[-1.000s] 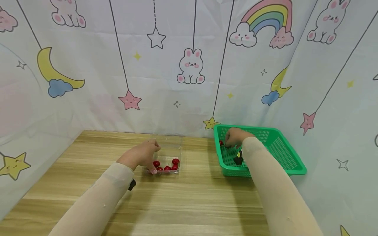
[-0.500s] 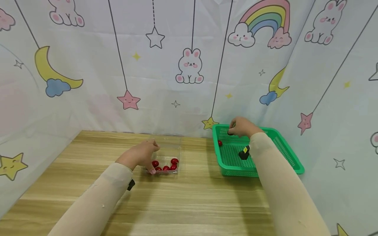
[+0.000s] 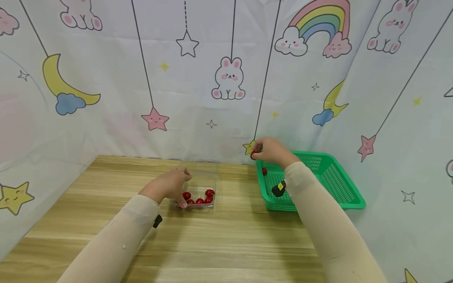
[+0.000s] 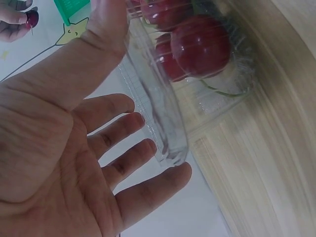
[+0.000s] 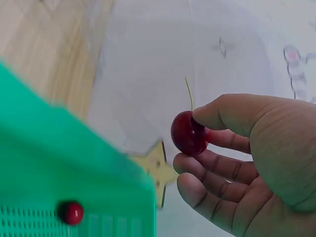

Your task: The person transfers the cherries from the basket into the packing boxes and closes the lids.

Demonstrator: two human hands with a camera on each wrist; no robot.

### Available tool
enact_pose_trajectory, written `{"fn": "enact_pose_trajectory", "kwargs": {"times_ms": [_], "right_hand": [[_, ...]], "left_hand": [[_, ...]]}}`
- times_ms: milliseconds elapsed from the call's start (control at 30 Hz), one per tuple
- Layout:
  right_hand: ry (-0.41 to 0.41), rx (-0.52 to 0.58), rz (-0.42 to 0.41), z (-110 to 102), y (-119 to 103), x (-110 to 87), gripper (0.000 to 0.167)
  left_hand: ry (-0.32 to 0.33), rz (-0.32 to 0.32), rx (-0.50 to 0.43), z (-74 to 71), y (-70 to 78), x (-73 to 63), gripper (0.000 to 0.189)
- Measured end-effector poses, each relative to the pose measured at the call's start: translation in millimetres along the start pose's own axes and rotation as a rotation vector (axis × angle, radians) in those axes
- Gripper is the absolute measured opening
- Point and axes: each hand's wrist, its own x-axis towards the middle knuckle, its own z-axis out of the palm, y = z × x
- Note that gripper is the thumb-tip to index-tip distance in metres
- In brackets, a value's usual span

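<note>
My left hand [image 3: 168, 186] grips the left side of a clear plastic box [image 3: 203, 182], thumb at the front wall and fingers towards the back. Several red cherries [image 3: 199, 201] lie inside; in the left wrist view a cherry [image 4: 200, 47] shows its green stem by the clear wall. Up at the back-left corner of a green basket [image 3: 336, 182], my right hand [image 3: 272, 151] pinches one dark red cherry [image 5: 188, 133] between thumb and fingers, its stem pointing up in the right wrist view. A single cherry [image 5: 74, 213] sits in the basket.
Box and basket stand apart on a wood-grain table [image 3: 212, 243], the basket to the right. Behind them hangs a white curtain [image 3: 198, 86] printed with rabbits, stars and moons. The basket stands close to it.
My right hand has risen out of the basket with a cherry and moved left over its back-left rim. The left hand has stayed at the box.
</note>
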Motion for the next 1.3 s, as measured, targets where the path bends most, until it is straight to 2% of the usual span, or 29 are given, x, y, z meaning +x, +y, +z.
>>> {"fn": "enact_pose_trajectory", "kwargs": {"times_ms": [200,467,700,933,1133,1300], "right_hand": [[-0.036,-0.001,-0.09,19.8,-30.2,1.5,0.017],[-0.126,-0.022,-0.2,47.8,-71.9,-0.2,0.024],[-0.193,-0.097,-0.322,83.1,-99.8,5.6,0.011],[-0.213,-0.171,-0.364,117.9,-113.8,14.2,0.007],[-0.238,-0.185,-0.376,143.8,-114.2,23.0,0.005],[-0.258,-0.17,-0.353,155.5,-113.3,25.7,0.005]], "left_hand": [[0.004,-0.002,0.002,-0.9,0.7,-1.2,0.111],[0.007,-0.005,0.005,-0.7,0.7,-2.0,0.11],[0.002,-0.005,-0.002,-2.1,0.5,-3.1,0.111],[-0.008,-0.006,0.0,-3.7,0.9,-3.4,0.112],[-0.01,0.002,0.01,-2.9,-1.0,-2.9,0.114],[-0.003,0.0,0.01,-1.1,-3.1,-0.6,0.113]]}}
